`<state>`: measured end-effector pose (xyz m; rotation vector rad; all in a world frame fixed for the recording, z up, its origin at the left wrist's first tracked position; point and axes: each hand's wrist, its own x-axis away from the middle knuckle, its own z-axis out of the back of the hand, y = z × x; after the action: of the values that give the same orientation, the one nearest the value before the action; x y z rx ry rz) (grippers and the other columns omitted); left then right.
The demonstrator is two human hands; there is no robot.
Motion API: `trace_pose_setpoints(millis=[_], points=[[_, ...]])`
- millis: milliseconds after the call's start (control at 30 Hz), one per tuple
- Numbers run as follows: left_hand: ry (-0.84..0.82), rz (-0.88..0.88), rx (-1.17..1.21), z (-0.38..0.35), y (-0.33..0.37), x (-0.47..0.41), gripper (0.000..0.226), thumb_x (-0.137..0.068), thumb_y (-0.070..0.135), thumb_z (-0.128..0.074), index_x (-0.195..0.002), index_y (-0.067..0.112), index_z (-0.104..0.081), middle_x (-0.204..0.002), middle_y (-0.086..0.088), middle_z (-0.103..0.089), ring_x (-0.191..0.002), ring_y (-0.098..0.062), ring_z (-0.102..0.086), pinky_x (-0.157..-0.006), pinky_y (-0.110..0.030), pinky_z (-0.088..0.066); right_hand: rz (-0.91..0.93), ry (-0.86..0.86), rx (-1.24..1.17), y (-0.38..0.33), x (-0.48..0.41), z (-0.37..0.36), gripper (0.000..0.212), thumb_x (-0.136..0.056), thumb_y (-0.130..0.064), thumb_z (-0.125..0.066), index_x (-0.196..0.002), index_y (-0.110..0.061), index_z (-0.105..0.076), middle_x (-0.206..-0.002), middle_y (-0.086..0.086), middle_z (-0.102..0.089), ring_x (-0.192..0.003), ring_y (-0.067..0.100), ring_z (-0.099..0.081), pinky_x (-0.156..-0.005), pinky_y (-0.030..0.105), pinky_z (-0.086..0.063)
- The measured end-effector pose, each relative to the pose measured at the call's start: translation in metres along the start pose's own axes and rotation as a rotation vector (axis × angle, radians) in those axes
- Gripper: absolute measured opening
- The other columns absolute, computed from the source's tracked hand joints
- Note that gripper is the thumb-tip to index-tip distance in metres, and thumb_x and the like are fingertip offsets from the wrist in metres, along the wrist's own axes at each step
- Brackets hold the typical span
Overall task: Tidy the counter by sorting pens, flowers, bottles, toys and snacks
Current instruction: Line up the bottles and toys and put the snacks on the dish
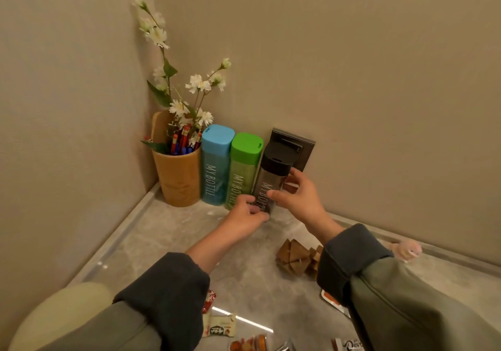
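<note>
On the grey tabletop [176, 236] in the corner, the black bottle [272, 170] stands just beside the green bottle [244, 161], the left hand [245, 213] grasping its base and the right hand [299, 197] curling fingers round its middle.

"MY BOTTLE" printed vertically on blue bottle [214, 177], green bottle [240, 181] and black bottle [267, 188]; snack wrapper [352, 345] at bottom edge reads partial "Dov".
</note>
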<state>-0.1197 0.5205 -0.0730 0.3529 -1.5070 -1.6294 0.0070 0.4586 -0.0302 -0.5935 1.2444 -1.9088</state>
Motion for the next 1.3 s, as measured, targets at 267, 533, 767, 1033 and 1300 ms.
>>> trace_pose_setpoints(millis=[267,533,767,1033,1300], points=[[-0.038,-0.009,0.031,-0.001,-0.004,-0.002,0.06,-0.087,0.017,-0.066,-0.137,0.013,-0.034,-0.128,-0.008,-0.054,-0.111,-0.018,-0.054,-0.086,-0.026,-0.042,0.03,0.003,0.025,-0.002,-0.001,-0.002,0.062,-0.074,-0.01,-0.082,-0.131,-0.014,-0.056,-0.114,-0.002,-0.065,-0.108,0.013,-0.061,-0.096,0.034,-0.051],[-0.037,-0.022,0.021,0.0,-0.002,0.002,0.059,-0.086,0.018,-0.068,-0.135,0.014,-0.037,-0.123,-0.003,-0.051,-0.104,-0.013,-0.053,-0.08,-0.023,-0.041,-0.019,0.045,-0.04,0.008,0.01,-0.007,0.07,-0.073,0.0,-0.08,-0.133,-0.008,-0.047,-0.121,0.002,-0.058,-0.111,0.012,-0.055,-0.091,0.013,-0.046],[-0.145,-0.116,-0.157,-0.001,-0.003,0.01,0.037,-0.087,0.022,-0.067,-0.122,0.02,-0.054,-0.113,0.004,-0.059,-0.094,-0.003,-0.056,-0.068,-0.013,-0.043,-0.106,0.041,-0.012,0.022,0.037,0.025,0.03,-0.09,-0.008,-0.063,-0.119,-0.015,-0.06,-0.113,0.002,-0.066,-0.105,0.013,-0.062,-0.085,0.02,-0.05],[-0.35,-0.212,-0.321,-0.034,-0.001,0.028,0.063,-0.076,0.029,-0.077,-0.132,0.034,-0.049,-0.136,0.008,-0.048,-0.126,-0.011,-0.042,-0.093,-0.024,-0.038,-0.135,-0.002,0.202,0.048,0.08,0.067,0.033,-0.086,-0.015,-0.066,-0.117,-0.028,-0.062,-0.113,-0.012,-0.063,-0.109,0.003,-0.057,-0.09,0.025,-0.051],[-0.29,-0.426,-0.829,-0.055,-0.013,0.034,0.07,-0.068,0.041,-0.076,-0.131,0.038,-0.045,-0.127,0.006,-0.045,-0.117,-0.015,-0.046,-0.097,-0.031,-0.044,-0.128,-0.183,0.524,0.079,0.102,0.062,0.065,-0.077,-0.018,-0.073,-0.136,-0.025,-0.047,-0.132,-0.003,-0.043,-0.112,0.011,-0.05,-0.091,0.017,-0.044]])
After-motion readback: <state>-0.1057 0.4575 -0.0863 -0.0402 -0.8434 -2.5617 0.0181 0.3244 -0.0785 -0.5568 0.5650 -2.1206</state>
